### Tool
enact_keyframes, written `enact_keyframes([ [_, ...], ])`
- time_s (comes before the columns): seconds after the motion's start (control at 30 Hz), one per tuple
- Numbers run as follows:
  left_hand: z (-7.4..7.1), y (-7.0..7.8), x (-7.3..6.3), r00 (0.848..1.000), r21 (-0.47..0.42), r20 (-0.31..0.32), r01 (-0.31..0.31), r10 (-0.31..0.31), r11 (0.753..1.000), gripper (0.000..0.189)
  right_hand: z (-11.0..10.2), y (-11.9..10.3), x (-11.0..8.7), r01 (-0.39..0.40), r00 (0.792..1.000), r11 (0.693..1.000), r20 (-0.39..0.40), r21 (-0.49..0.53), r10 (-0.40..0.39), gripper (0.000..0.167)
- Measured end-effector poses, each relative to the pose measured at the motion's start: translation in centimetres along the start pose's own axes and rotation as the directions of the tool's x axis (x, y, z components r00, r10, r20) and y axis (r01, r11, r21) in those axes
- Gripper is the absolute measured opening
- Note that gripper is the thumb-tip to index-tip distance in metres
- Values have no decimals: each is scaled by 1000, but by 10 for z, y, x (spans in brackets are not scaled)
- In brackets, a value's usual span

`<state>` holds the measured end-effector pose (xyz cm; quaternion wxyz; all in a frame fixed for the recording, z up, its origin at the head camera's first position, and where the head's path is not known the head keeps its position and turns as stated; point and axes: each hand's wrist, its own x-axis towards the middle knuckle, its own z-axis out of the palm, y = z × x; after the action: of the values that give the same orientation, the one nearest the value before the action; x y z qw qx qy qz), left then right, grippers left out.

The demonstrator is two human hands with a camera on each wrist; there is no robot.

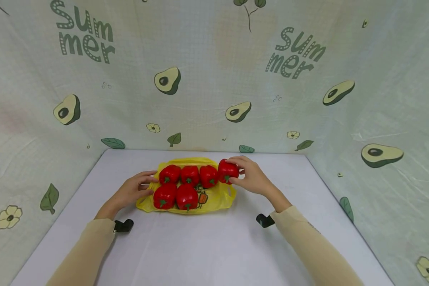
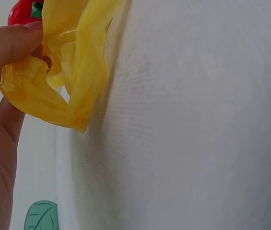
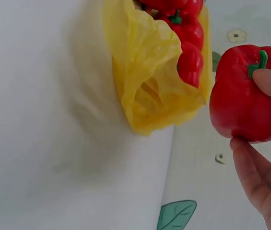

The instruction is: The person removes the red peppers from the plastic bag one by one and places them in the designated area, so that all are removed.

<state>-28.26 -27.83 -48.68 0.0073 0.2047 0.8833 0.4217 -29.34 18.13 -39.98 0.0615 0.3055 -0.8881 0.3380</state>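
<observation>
My right hand point(image 1: 250, 176) grips a red bell pepper point(image 1: 227, 171) with a green stem, thumb near the stem and fingers on its far side. In the right wrist view this pepper point(image 3: 245, 96) is clear of the yellow plastic bag point(image 3: 140, 62). On the flat bag point(image 1: 218, 198) lie several more red bell peppers point(image 1: 187, 197) in two rows. My left hand point(image 1: 133, 190) is at the bag's left edge, fingers extended beside the peppers. The left wrist view has its thumb point(image 2: 15, 45) against the bag's crumpled handle point(image 2: 85, 81); the other fingers are partly hidden.
A white table point(image 1: 186, 250) carries the bag near its back edge. Pale cloth point(image 1: 207, 79) printed with avocados, leaves and "summer" stands behind and at both sides. Black wrist mounts point(image 1: 124, 226) sit at both sleeve cuffs.
</observation>
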Motion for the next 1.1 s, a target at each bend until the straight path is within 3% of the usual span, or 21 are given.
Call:
enact_keyframes([
  [0.23, 0, 0, -1, 1000, 5, 0, 20, -20, 1000, 35, -10, 22, 2, -42, 999, 999, -15, -22, 41, 62],
  [0.53, -2, 5, -3, 1000, -28, 8, -9, 9, 1000, 34, -13, 49, 4, -79, 997, 997, 24, -6, 79, 62],
  [0.83, -3, 0, 0, 1000, -11, 10, 3, -3, 1000, 41, -7, 65, 5, -139, 989, 990, 55, -4, 139, 59],
  [1.1, -4, 6, -2, 1000, 2, 1, -11, 11, 1000, 36, 5, 83, 6, -181, 980, 983, 74, -38, 184, 58],
])
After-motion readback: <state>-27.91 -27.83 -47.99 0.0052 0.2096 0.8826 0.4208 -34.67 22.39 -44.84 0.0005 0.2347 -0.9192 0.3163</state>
